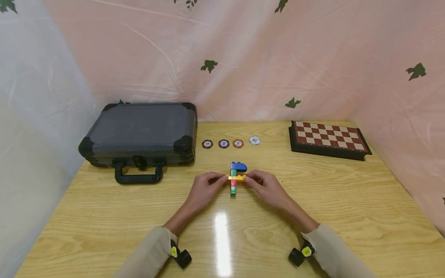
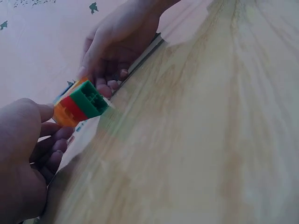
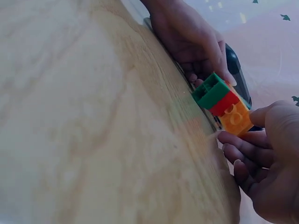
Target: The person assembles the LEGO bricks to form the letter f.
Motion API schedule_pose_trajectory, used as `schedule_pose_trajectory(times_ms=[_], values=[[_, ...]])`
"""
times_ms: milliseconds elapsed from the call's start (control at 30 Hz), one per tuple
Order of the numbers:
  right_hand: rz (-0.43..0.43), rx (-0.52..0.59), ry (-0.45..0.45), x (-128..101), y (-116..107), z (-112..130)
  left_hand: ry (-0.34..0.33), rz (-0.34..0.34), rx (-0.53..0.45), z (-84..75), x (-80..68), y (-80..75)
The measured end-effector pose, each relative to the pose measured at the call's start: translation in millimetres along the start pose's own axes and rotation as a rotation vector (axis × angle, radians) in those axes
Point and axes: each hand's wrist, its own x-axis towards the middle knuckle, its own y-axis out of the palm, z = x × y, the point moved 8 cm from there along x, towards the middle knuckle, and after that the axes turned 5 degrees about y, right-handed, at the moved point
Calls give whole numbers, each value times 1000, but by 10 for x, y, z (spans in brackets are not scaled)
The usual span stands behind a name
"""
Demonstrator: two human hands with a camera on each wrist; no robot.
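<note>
Wooden table point(image 1: 313, 200) carries a toy-brick stack point(image 1: 234, 178), steadied from both sides as its yellow crossbar is pinched by the left hand point(image 1: 205, 189) and right hand point(image 1: 265, 187).

Your left hand point(image 1: 205, 189) lies low on the pale wooden tabletop point(image 1: 104, 216), palm down, fingers curled inward, fingertips pinching the left end of the yellow crossbar of the small multicoloured brick stack point(image 1: 235, 178). Your right hand point(image 1: 265, 186) mirrors it on the opposite side of that stack, fingers curled, pinching the right end. Both forearms angle inward toward the stack, beige sleeves drawn to the wrists, each wrist carrying a black strapped camera.
</note>
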Motion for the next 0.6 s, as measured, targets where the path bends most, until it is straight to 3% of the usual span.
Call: schedule_pose_trajectory(times_ms=[233, 600], values=[[8, 14, 57, 35, 4, -10, -42, -1, 41, 26, 20, 23], [-23, -10, 82, 70, 11, 4, -43, -30, 105, 18, 56, 37]])
